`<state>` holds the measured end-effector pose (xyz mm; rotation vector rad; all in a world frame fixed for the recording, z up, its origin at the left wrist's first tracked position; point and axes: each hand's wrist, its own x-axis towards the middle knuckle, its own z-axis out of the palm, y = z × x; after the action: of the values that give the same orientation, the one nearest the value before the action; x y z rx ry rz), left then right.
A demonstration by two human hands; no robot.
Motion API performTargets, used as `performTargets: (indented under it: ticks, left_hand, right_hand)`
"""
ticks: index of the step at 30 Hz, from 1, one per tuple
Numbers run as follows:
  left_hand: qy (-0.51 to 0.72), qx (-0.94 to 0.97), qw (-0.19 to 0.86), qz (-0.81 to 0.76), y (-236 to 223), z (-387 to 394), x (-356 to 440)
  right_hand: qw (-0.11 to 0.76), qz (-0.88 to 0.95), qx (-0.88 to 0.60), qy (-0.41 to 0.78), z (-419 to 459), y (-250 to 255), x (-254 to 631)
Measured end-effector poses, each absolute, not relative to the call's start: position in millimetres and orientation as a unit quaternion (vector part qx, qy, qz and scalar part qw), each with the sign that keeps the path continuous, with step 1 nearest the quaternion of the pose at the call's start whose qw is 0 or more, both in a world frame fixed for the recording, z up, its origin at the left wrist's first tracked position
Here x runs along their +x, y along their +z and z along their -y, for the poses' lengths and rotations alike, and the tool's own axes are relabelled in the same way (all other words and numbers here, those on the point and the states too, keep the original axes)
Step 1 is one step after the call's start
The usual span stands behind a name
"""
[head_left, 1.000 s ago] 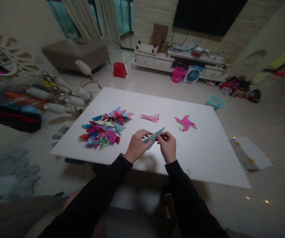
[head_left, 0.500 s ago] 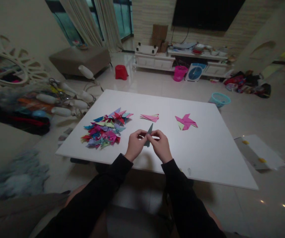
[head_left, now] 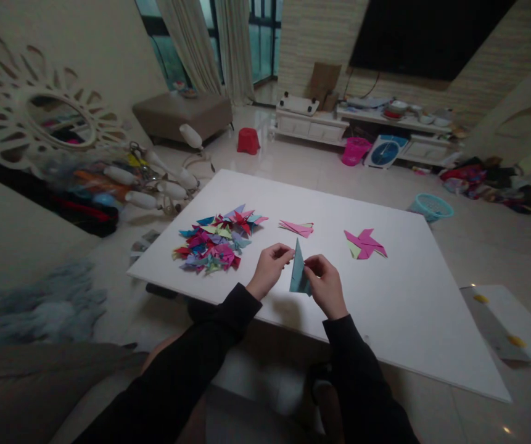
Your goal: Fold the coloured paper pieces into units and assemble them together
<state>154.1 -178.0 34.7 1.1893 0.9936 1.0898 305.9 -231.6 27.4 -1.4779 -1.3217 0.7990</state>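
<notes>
A folded teal paper piece [head_left: 297,274] stands upright just above the near part of the white board [head_left: 399,308]. My right hand [head_left: 326,285] pinches its right edge. My left hand [head_left: 271,269] has its fingers curled beside the paper's upper left, fingertips close to it; I cannot tell if they touch. A heap of several small coloured folded paper triangles [head_left: 219,240] lies to the left of my hands. A pair of pink folded pieces [head_left: 298,227] lies just beyond them. A pink pinwheel-like paper shape [head_left: 365,243] with a pale green tip lies further right.
The board sits low over a pale tiled floor. Left of it are scissors and white-handled tools [head_left: 154,179] on clutter. A teal basket [head_left: 430,206] stands past the far right corner, a white sheet [head_left: 510,320] lies at right. A TV bench [head_left: 339,126] is at the back.
The teal paper has turned from lying slanted between both hands to standing on end, held at its right side. My left hand's fingers have come off towards the left. The view shifted right.
</notes>
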Motion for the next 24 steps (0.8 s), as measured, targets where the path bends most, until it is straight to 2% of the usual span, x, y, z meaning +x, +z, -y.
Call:
performTargets:
  ticks: [10, 17, 24]
  left_hand:
    - [0.453, 0.512, 0.586, -0.434, 34, 170, 122]
    - [0.463, 0.516, 0.557, -0.457, 34, 171, 119]
    - [0.452, 0.439, 0.616, -0.474, 37, 171, 123]
  right_hand:
    - [0.403, 0.643, -0.567, 0.321, 232, 18, 288]
    - [0.409, 0.702, -0.577, 0.087, 231, 8, 276]
    - [0.379, 0.741, -0.555, -0.015, 236, -5, 283]
